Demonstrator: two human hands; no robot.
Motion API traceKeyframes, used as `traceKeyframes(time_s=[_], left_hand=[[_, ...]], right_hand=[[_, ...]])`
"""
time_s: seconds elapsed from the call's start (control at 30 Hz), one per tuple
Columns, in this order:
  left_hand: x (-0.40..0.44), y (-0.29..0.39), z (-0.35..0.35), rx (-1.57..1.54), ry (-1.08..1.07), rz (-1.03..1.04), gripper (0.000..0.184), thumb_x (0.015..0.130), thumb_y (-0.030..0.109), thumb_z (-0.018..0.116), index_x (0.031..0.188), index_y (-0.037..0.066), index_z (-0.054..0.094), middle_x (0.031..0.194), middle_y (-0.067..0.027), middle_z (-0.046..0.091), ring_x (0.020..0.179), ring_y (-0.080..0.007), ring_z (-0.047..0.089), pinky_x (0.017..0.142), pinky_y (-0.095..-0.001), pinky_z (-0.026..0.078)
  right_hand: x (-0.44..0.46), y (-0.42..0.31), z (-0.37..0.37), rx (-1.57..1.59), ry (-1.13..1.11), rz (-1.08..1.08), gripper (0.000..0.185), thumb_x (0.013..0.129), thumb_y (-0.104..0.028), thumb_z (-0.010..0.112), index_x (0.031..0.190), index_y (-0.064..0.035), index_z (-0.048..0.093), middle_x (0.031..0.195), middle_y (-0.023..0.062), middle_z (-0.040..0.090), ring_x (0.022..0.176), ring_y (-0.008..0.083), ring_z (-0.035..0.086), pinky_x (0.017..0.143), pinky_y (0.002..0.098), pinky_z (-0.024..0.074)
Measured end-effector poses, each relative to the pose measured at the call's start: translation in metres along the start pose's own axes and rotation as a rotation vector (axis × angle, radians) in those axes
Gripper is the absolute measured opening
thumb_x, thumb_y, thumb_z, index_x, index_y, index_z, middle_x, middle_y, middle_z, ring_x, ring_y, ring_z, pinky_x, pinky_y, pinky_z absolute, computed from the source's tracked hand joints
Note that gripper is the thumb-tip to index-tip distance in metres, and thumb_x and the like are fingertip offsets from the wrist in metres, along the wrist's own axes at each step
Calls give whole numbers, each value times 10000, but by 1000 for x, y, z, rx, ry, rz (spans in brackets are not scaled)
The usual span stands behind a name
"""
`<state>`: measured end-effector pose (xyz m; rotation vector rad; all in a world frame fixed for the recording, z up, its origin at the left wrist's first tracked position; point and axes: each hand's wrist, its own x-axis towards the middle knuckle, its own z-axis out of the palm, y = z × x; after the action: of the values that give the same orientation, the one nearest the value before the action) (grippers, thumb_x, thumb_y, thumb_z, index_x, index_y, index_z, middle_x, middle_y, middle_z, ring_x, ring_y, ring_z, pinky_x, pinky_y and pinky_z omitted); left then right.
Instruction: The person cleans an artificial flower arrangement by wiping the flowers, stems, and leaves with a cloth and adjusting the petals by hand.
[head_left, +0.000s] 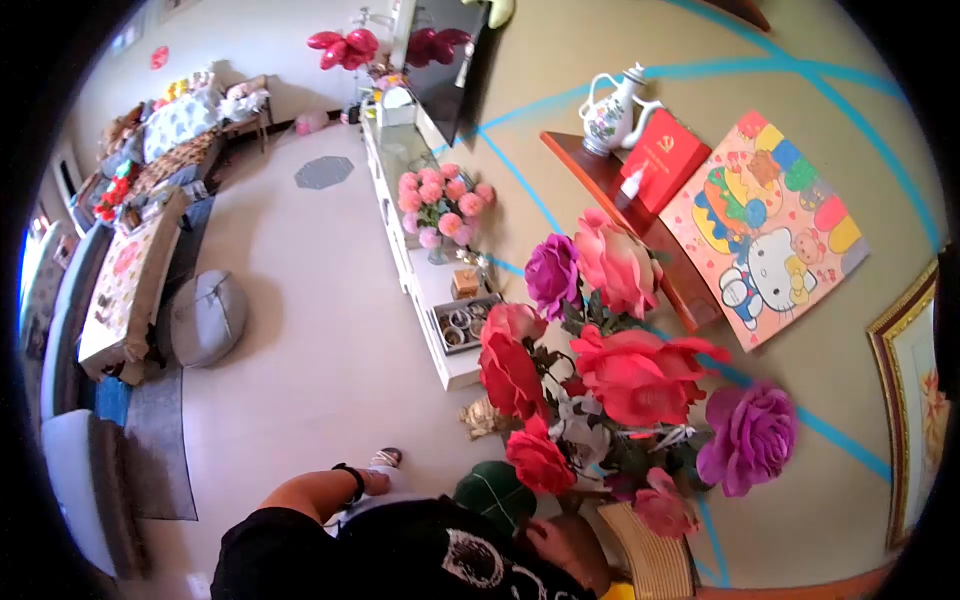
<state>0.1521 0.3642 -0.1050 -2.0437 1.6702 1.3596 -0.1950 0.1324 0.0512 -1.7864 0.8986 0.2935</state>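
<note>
My left hand (374,482), with a dark band at the wrist, is low in the view against light clothing; its fingers are too small and hidden to read. My right hand (550,543) is at the bottom, beside a round green leaf-like object (497,492) and partly behind dark cloth; its finger shape is unclear. Nearest to it, large artificial roses, red (640,375) and purple (748,438), rise at the right, with a ribbed tan object (652,550) below them.
A white cabinet (463,378) along the wall holds pink flowers (440,200) and a compartment tray (466,322). A wall shelf (690,290) bears a white teapot (612,112) and a red book (665,158). Further left are a grey pouf (208,318), a covered table (125,290) and sofas (85,480).
</note>
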Motion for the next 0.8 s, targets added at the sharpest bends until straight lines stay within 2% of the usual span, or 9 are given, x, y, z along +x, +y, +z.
traceKeyframes(time_s=[0.07,0.1,0.13,0.17,0.3,0.37,0.43,0.6,0.8], left_hand=[[36,-59,33,132,-107,204,299,805,220,418,905,-1,593,956,-192,592,877,-320,571,762,-406,451],[57,-77,34,306,-280,328,357,823,275,413,1012,13,565,1056,-177,561,976,-332,534,839,-418,413],[37,-72,9,165,-185,120,390,827,312,417,1061,25,540,1104,-168,537,1027,-332,501,874,-418,386],[-3,-48,-23,19,-80,-85,428,831,348,420,1110,38,515,1151,-159,512,1077,-331,468,910,-419,359],[-43,-50,-88,-178,-74,-62,510,840,440,351,1159,66,487,1193,-150,484,1127,-318,423,951,-407,313],[-31,-79,-76,-77,-349,0,518,851,446,304,1179,83,475,1201,-141,482,1130,-313,423,958,-409,299],[-69,-69,-108,-110,-309,-70,523,854,446,292,1195,90,466,1239,-125,452,1155,-305,399,972,-408,281],[-17,-128,-69,40,-341,-180,579,855,501,261,1213,88,452,1275,-106,416,1203,-295,341,1002,-420,239],[-31,-121,-85,-76,-234,-268,528,849,442,285,1141,69,518,1230,-140,455,1174,-311,378,968,-441,285]], right_hand=[[24,14,19,33,17,-39,397,835,-247,509,1152,-11,473,1104,149,530,976,246,519,821,359,413],[42,28,32,11,61,-6,393,827,-256,528,1136,-16,491,1060,133,552,931,228,536,782,344,426],[74,52,43,-15,108,12,389,819,-265,547,1119,-22,509,1016,117,573,885,210,552,743,329,440],[131,144,69,115,-42,99,368,803,-277,559,1083,-38,543,947,119,597,871,214,558,732,331,443],[150,100,92,-90,-5,261,365,806,-277,551,1081,-37,541,952,119,593,870,217,555,733,334,441],[155,95,96,-112,-19,296,364,807,-277,548,1080,-36,540,955,119,591,869,218,553,734,335,440],[160,88,96,-120,-25,309,362,809,-277,544,1079,-35,539,957,118,589,868,219,552,735,337,439],[170,69,91,-143,-34,324,359,813,-277,534,1077,-33,536,964,118,584,866,223,548,737,340,437],[179,55,94,-168,-51,360,355,818,-277,523,1074,-31,532,972,117,578,864,227,543,739,344,435]])
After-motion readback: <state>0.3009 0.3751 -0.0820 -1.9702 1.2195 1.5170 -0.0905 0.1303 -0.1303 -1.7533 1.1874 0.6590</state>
